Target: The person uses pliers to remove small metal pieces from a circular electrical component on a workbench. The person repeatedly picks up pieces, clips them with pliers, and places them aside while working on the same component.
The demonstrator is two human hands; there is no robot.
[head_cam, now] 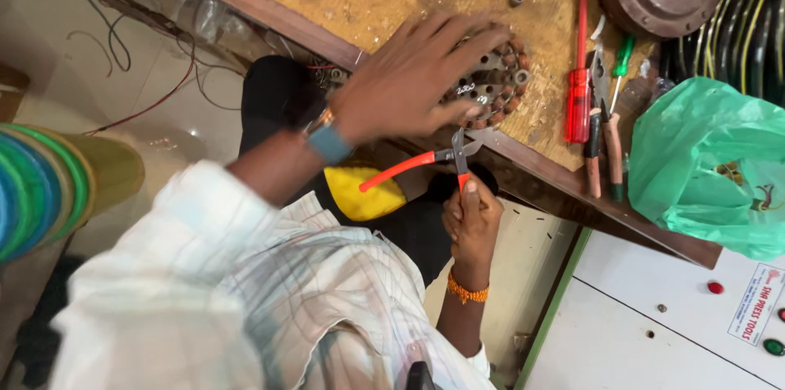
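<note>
Copper-wound and round, the motor stator [495, 83] lies on the wooden bench [384, 6] at upper centre of the frame, with the left hand [409, 79] spread flat over it, fingers apart, pressing rather than gripping. Just below, at the bench edge, the right hand [472, 222] is closed around one handle of the orange-handled cutters [446, 159], whose jaws stand open near the windings. Judging by this, the cutting is only about to start, and no trimmed wire shows.

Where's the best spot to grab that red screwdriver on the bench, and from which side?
Probably the red screwdriver is best gripped by its thick handle, the end nearest the bench edge, coming from above. It lies flat, its left side open; pliers crowd its right.
</note>
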